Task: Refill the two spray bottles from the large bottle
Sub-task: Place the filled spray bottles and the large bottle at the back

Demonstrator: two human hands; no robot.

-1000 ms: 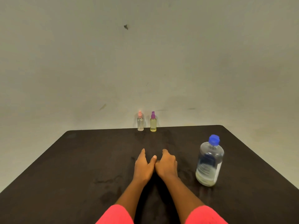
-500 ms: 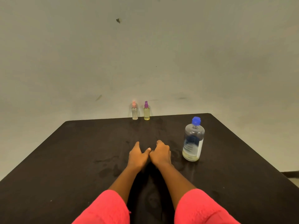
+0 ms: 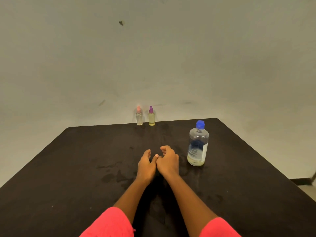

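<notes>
There are two hands, two small spray bottles and one large bottle. The left hand (image 3: 147, 165) lies released on the table, fingers relaxed and pointing away, its thumb touching the right hand (image 3: 168, 161), which rests just beside it with fingers loosely curled and nothing in them. Far beyond the left hand, at the table's back edge, stands the pink-capped spray bottle (image 3: 139, 118), clear inside. Just right of it, apart from it, stands the purple-capped spray bottle (image 3: 151, 118), holding yellowish liquid. Both are upright and well apart from the hands. To the right of the right hand, near it but not touching, the large bottle (image 3: 197, 146) stands upright with its blue cap on and a shallow layer of yellowish liquid at the bottom. Nothing lies between the hands and any bottle.

Two pink sleeves (image 3: 111, 223) cover the upper arms. The table (image 3: 68, 168) is black, with dull smears (image 3: 112, 175) left of the left hand. Behind it is a plain pale wall (image 3: 222, 57) with one dark mark (image 3: 121, 23) high above the hands.
</notes>
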